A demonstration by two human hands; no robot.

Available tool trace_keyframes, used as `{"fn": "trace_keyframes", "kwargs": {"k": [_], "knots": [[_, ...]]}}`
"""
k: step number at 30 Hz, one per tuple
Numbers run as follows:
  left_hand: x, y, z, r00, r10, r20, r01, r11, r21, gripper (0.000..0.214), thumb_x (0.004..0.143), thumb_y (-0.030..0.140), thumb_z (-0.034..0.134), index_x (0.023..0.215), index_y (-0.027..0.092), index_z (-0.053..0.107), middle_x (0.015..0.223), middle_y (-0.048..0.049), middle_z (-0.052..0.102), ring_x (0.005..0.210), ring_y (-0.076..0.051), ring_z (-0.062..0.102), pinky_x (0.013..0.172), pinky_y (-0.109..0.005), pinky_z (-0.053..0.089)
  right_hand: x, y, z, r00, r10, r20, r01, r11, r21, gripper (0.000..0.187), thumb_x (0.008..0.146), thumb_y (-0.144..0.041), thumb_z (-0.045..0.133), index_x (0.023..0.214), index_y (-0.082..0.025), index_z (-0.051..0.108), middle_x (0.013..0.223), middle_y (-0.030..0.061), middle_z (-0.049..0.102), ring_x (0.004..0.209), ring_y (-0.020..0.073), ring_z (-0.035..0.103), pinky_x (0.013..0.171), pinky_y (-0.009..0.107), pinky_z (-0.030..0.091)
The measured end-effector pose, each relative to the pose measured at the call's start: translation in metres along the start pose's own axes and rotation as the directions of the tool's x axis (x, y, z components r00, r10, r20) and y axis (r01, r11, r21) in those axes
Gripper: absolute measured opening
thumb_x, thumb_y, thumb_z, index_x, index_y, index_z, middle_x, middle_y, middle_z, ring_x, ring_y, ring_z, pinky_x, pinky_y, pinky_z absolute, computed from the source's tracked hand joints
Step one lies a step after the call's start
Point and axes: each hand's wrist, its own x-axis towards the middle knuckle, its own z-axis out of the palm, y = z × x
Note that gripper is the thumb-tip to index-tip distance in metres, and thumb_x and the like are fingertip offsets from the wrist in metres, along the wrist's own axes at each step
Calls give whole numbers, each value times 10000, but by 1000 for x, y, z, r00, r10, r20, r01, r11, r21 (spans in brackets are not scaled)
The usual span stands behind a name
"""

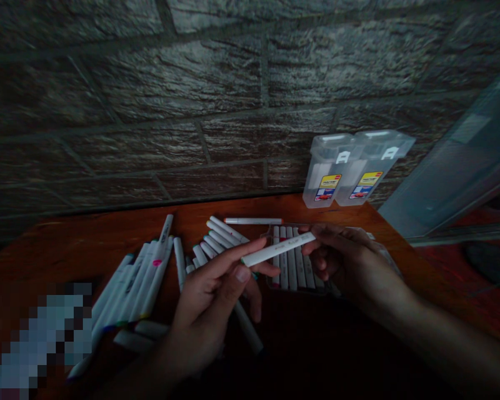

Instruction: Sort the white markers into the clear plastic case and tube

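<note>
A white marker [278, 249] with small print on its side is held between both hands above the table. My left hand [216, 294] pinches its left end, which shows a bit of green, between thumb and fingers. At the other end, the fingers of my right hand [350, 255] close on the tip. Beneath the right hand lies a clear case [270, 282] holding a row of white markers [292, 266], partly covered by the hand. More loose markers [219, 239] lie behind my left hand, some hidden by it.
Several white markers [144, 283] with coloured ends are spread over the left of the wooden table [87, 230]. One marker [253, 221] lies crosswise at the back. Two clear plastic boxes [358, 169] with labels stand against the brick wall [233, 72], back right.
</note>
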Motion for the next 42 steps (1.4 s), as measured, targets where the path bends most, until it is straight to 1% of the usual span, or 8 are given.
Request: {"fn": "trace_keyframes", "kwargs": {"k": [5,9,12,18,21,25,35,42], "knots": [[-2,0,0,998,55,-5,-54,996,68,327,1057,287,547,1344,369,682,1077,-34,801,573,-61,672,612,-191,550,1,0,1,1000,-22,6,22,1000,-8,158,770,-267,853,830,-137,785,670,47,748,469,101,596,396,165,509],[1,1,-1,1000,-5,12,5,1000,2,295,1037,292,587,1292,349,723,1072,-43,808,573,-61,665,571,-169,531,0,0,1,997,-78,0,78,996,-49,163,801,-298,835,831,-144,790,673,38,736,478,97,585,402,165,502],[3,0,-4,999,-45,25,46,997,-57,280,1026,298,605,1266,334,745,1080,-53,812,584,-68,668,595,-181,542,-1,-1,1,993,-116,7,116,991,-67,167,826,-306,819,785,-150,777,667,29,720,481,96,575,405,169,499],[7,-5,-7,995,-99,-31,95,988,-122,243,1008,305,633,1191,290,791,1003,-67,834,570,-87,662,572,-193,544,-5,-2,1,980,-194,39,198,968,-154,173,892,-331,766,841,-166,778,666,18,709,482,97,570,424,177,491],[8,-6,-6,992,-105,-63,98,990,-104,235,996,303,652,1178,279,799,981,-72,839,555,-83,656,573,-191,543,-6,-2,0,967,-250,47,254,943,-215,174,922,-333,738,864,-173,774,668,15,709,479,94,572,441,179,484],[8,-5,-5,995,-66,-73,62,997,-55,227,969,299,693,1167,285,804,985,-74,841,544,-87,650,563,-202,545,-5,-1,-2,964,-259,63,267,934,-238,168,951,-326,701,905,-184,777,679,15,714,492,96,578,456,184,469],[8,-2,-6,998,-58,-35,58,998,-14,225,944,270,709,1143,288,812,958,-71,839,587,-115,655,590,-238,554,-8,-1,-4,943,-320,89,331,885,-327,171,983,-302,654,970,-233,810,696,7,685,540,115,584,489,223,455],[12,-4,-7,990,-122,-66,122,992,-14,125,918,235,732,998,255,826,792,-40,821,552,-96,644,547,-190,509,-14,-2,-3,915,-378,143,403,817,-413,182,986,-291,650,917,-240,811,675,7,693,554,120,588,506,234,449]]}}
